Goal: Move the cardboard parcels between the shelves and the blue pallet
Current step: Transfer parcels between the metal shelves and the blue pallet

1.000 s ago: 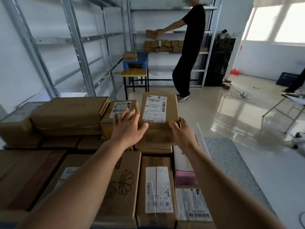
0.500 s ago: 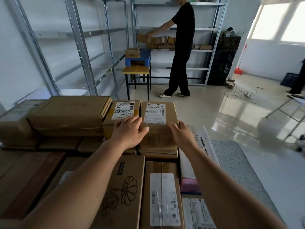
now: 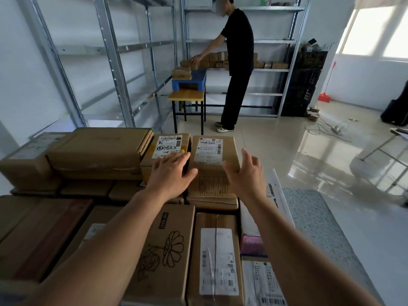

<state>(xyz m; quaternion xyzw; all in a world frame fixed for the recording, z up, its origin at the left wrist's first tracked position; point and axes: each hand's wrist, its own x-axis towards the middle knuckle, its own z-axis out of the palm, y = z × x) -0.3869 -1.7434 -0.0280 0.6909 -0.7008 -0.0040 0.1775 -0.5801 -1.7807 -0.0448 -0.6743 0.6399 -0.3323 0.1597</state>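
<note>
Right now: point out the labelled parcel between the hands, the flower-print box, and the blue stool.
labelled parcel [image 3: 209, 151]: head view, white label on top.
flower-print box [image 3: 164, 255]: head view, printed flower.
blue stool [image 3: 198, 77]: head view, top surface.

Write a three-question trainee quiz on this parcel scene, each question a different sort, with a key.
1. True or false: the right hand has a closed grip on the tall brown cardboard parcel with a white barcode label.
2. What is drawn on the brown cardboard box in the front row? A) flower B) arrow C) star
3. Fill in: the left hand rests at the tall parcel's ____ side.

Key: 1 false, its fingers are spread open. 2 A. 3 left.
</note>
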